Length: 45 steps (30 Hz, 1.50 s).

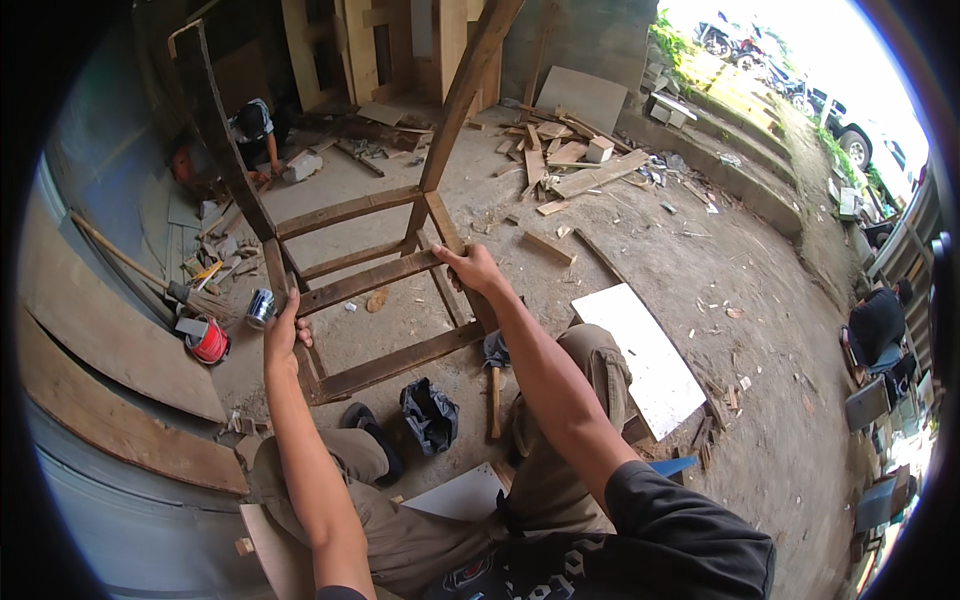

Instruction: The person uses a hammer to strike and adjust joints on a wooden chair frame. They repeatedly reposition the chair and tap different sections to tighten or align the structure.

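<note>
A dark wooden chair frame [345,211] stands tilted in front of me, with two long back posts rising at its far side. Across the seat opening runs a wooden slat [370,280]; I cannot tell whether it is fixed to the frame. My left hand [284,335] is closed at the slat's left end, its fingers curled by the left side rail. At the other end my right hand [470,268] grips the slat beside the right side rail. A hammer [495,395] and a black plastic bag [430,415] are on the ground below the frame.
A white board [638,355] lies right of my knee. Scrap wood [570,160] is piled farther back. At the left are a red can [208,342], a metal tin [261,308] and leaning plywood [110,300]. Another person [253,125] crouches at the far left.
</note>
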{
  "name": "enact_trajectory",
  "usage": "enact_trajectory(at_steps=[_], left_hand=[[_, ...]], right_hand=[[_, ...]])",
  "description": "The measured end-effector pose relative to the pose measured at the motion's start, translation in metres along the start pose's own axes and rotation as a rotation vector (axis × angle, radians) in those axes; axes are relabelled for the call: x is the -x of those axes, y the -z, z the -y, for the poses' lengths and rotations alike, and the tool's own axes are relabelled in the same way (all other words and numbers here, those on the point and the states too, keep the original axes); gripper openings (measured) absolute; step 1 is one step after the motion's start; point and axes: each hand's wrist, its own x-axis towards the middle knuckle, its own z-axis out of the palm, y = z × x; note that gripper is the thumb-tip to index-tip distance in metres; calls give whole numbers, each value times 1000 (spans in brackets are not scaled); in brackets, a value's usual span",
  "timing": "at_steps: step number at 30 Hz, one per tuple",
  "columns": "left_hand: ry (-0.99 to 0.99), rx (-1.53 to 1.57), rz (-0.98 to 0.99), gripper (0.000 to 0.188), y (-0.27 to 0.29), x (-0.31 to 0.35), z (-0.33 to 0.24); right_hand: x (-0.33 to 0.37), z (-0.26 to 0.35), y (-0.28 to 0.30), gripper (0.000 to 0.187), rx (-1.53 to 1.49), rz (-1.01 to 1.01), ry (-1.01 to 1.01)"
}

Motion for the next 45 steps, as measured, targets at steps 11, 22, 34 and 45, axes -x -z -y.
enact_trajectory(at_steps=[11,22,34,45], left_hand=[[-80,21,-14,49,-5,-4,-3],[-116,-5,31,50,7,4,-19],[-143,15,-16,50,2,8,-6],[-165,9,11,29,-2,14,3]], right_hand=[[4,1,-9,74,37,-148,9],[10,15,-16,85,129,-316,49],[4,6,-10,68,32,-277,62],[17,17,0,82,-262,-143,-113]])
